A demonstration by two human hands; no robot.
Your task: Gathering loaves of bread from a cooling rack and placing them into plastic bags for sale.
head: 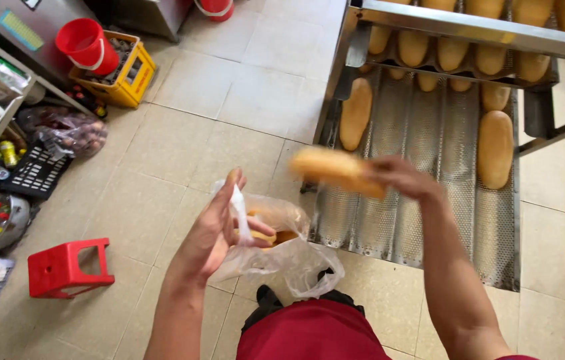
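Head view, frame centre: right hand (399, 177) closed round one end of a blurred bread loaf (336, 171), held in air just above the clear plastic bag (282, 250). Left hand (219, 227) pinches the bag rim, mouth only partly open, so the loaf could catch the rim and drop to the tiled floor. Perforated tray (422, 200) edge sits close right; open floor left, up to the red stool (69, 267) at lower left.
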